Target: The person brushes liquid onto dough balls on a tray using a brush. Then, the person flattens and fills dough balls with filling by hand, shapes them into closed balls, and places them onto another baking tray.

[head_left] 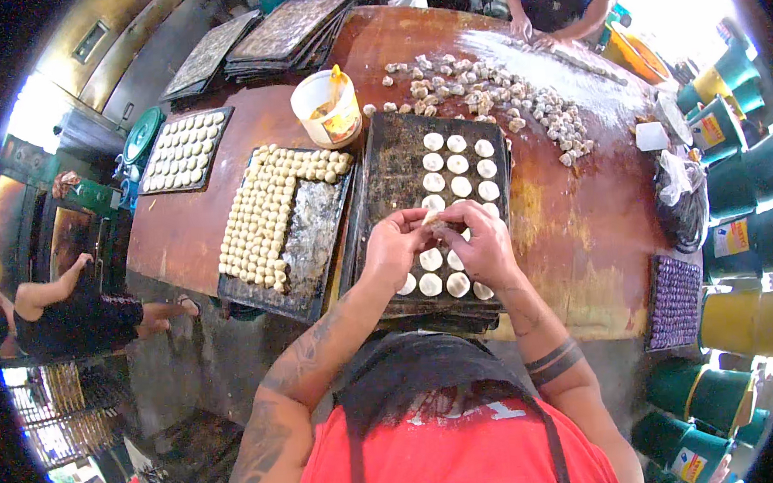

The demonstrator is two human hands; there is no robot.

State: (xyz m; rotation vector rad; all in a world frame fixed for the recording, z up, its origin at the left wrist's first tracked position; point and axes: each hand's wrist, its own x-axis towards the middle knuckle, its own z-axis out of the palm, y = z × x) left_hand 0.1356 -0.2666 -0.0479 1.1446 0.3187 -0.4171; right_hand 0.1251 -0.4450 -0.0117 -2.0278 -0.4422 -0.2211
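My left hand (pixel 396 248) and my right hand (pixel 481 243) meet over a dark baking tray (pixel 389 167), fingers closed on a small piece of dough (pixel 434 215). Something brownish shows at my fingertips below the dough; my fingers partly hide it. Flat white dough rounds (pixel 457 164) lie in rows on the tray, some of them under my hands. Left of this tray, another tray (pixel 311 245) carries many small dough balls (pixel 254 220), with part of its floured surface bare. Between the trays at the back stands a white bucket (pixel 316 96) with a yellow handle sticking out.
Brown floury clumps (pixel 484 92) are heaped at the far side, near a co-worker's arms (pixel 559 29). Stacked trays (pixel 284 33) and a tray of dough pieces (pixel 188 150) sit at left. A tray of purple pieces (pixel 674 301) and green buckets (pixel 737 175) line the right.
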